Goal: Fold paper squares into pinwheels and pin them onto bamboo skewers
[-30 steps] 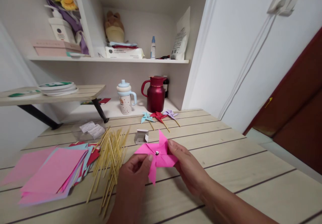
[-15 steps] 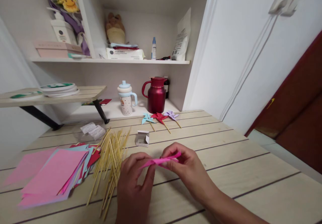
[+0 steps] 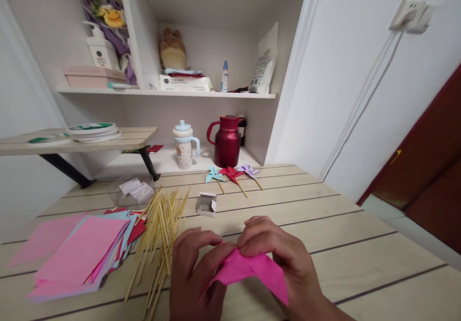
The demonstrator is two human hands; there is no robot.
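1. Left hand [image 3: 196,273] and right hand [image 3: 279,258] meet low in view, at about 6 o'clock, over the table [image 3: 360,244].
2. Both hold a pink pinwheel [image 3: 252,270]. It lies between the hands, lifted just off the table top, back side toward the camera, one blade pointing to 4 o'clock.
3. Left grip: fingers curled, thumb and forefinger tips pinched on the paper's upper edge; the paper hides the palm side.
4. Right grip: fingers bent over the upper edge and closed on the paper, knuckles up. Fingertips of the two hands touch, or nearly so, at the paper's top.
5. Sticks [image 3: 158,229], a loose bundle, lie just beside the left hand at 10 o'clock.
6. Paper stack [image 3: 79,253], pink on top, red and blue under it, at 9 o'clock past the sticks.
7. Small white box [image 3: 207,204], open, at 12 o'clock from the hands, near.
8. Three finished pinwheels [image 3: 232,173], blue, red and lilac, on sticks farther off at 12 o'clock, near the table's far edge.
9. Red jug [image 3: 226,141] and mug [image 3: 184,145] behind them on a low shelf.
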